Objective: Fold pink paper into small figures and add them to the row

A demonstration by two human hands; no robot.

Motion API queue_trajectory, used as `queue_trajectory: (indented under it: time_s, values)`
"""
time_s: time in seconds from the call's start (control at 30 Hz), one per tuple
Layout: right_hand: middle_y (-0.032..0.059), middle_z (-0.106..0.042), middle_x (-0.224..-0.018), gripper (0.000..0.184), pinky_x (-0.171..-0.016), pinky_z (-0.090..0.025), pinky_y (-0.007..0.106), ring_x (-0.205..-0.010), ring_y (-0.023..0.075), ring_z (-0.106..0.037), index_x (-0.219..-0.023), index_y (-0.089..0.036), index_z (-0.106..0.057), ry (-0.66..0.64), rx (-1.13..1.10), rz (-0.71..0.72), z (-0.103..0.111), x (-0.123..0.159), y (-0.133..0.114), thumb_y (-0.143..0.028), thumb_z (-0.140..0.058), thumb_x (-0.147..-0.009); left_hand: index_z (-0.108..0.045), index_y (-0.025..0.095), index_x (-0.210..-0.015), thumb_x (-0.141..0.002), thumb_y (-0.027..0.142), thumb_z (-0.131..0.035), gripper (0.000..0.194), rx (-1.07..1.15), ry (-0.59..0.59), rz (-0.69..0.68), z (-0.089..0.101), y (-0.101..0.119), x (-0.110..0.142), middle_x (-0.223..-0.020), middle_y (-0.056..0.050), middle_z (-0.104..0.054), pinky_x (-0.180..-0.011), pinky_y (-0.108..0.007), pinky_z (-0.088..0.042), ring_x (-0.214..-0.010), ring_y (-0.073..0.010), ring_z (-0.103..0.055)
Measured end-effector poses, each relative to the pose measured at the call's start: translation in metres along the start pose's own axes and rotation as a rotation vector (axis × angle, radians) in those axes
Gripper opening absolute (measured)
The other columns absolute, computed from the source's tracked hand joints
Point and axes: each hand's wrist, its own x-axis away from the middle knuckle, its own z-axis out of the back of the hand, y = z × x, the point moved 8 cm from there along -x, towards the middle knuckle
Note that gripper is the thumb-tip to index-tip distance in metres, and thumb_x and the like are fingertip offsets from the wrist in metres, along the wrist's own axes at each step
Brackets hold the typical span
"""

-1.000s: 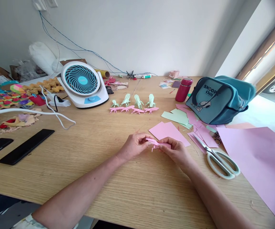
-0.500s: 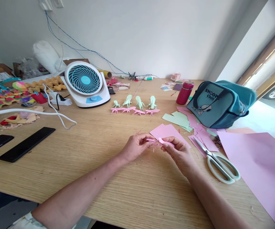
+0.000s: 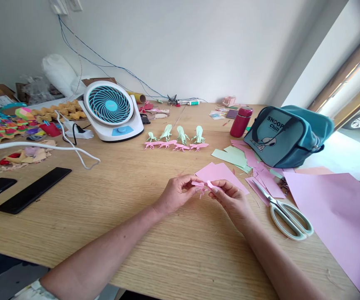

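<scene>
Between my two hands is a small folded pink paper figure (image 3: 202, 184) with thin legs hanging below it. My left hand (image 3: 180, 191) pinches its left end between thumb and fingers. At the other end, my right hand (image 3: 231, 198) grips it with thumb and forefinger, hiding part of the paper. Pink paper sheets (image 3: 226, 174) lie flat just behind my hands. Farther back stands a row of pink paper insects (image 3: 181, 146), with several green paper insects (image 3: 182, 134) behind them. Off to the right of my right hand, scissors (image 3: 287, 216) rest on the table.
A large pink sheet (image 3: 338, 212) covers the right side. Green paper pieces (image 3: 232, 156), a red bottle (image 3: 241, 121) and a teal bag (image 3: 286, 135) sit at the back right. On the left are a fan (image 3: 110, 109), a white cable (image 3: 42, 146) and a black bar (image 3: 34, 190).
Both hands stay in nearly the same place, still holding the pink paper figure. The fingers of my right hand have shifted slightly on it, and the view has moved a little.
</scene>
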Motion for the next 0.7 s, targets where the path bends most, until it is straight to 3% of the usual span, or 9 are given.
queue_trajectory:
  time_s: [0.4,0.7]
  values:
    - [0.0036,-0.071,-0.083,0.036,-0.069,-0.051,0.029,-0.072,0.0159,-0.063,-0.089,-0.020,-0.070,-0.005,0.089,0.038,-0.0030,-0.0017,0.0015,-0.049,-0.080,-0.070,-0.071,0.014,-0.102,-0.084,0.031,-0.070,0.025,0.071,-0.018,0.061,-0.0018,-0.0069,0.0006,-0.099,-0.007,-0.071,-0.082,-0.028,-0.055,-0.089,-0.0176,-0.068]
    - [0.0023,-0.068,-0.081,0.032,-0.066,-0.049,0.027,-0.071,0.0148,-0.060,-0.090,-0.020,-0.067,0.005,0.143,0.130,-0.0067,0.0016,-0.0034,-0.047,-0.076,-0.075,-0.068,0.012,-0.100,-0.082,0.028,-0.072,0.025,0.230,-0.032,0.106,-0.0075,-0.0060,0.0010,-0.089,-0.005,-0.068,-0.077,-0.026,-0.055,-0.080,-0.0143,-0.066]
